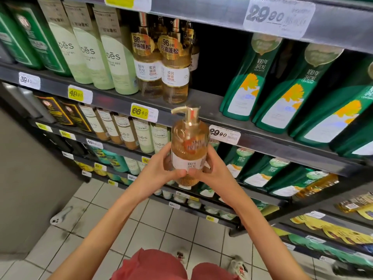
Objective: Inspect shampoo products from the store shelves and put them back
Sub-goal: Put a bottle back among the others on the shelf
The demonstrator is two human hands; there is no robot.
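A: Where is the bottle (pixel 188 146)?

B: It is just below the 66.40 tag (pixel 143 112), a little to the right. It is in the air, upright, with its gold pump (pixel 186 112) on top pointing left.

A: What holds it?

B: 2 hands. The left hand (pixel 161 168) grips its left side and the right hand (pixel 212 168) grips its right side. The fingers curl round the lower body, and the thumbs come close together under the white label.

A: And above the tag?

B: 2 amber bottles (pixel 161 73) stand on the shelf (pixel 212 110), with more behind them. A dark gap is just beside them. Up-left of the tag are pale tubes (pixel 96 53). Far right of it, green bottles (pixel 282 93) lean.
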